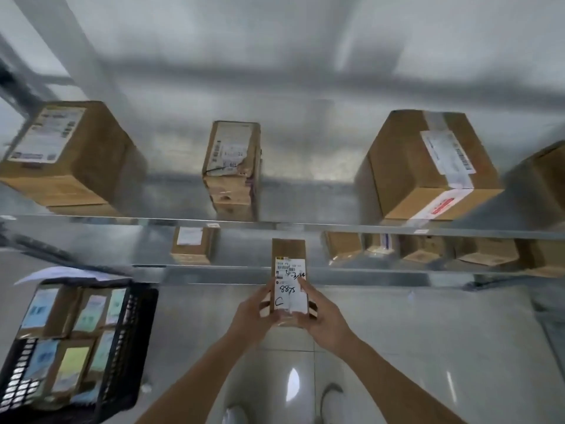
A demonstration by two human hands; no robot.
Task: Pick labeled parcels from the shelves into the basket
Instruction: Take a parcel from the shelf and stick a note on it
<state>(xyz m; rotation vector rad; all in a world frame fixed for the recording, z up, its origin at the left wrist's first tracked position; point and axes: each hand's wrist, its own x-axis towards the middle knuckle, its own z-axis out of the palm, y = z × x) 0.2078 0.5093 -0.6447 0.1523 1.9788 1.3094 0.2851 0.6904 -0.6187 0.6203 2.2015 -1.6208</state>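
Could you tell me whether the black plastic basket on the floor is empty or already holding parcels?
Holding parcels: the black plastic basket shows several labelled cardboard boxes inside.

A small parcel (289, 270) is held between the left hand (253, 316) and the right hand (324, 319), just before the lower shelf (367, 270). At nine o'clock from the hands, well apart, a basket (134, 332) is set on the floor (428, 347), with labelled parcels (73, 341) packed in it. On the upper shelf (305, 224) three boxes are ranged: one at ten o'clock (67, 157), one at twelve (232, 169), one at two (428, 166). Under them, on the lower shelf, further parcels (428, 249) are lined up.
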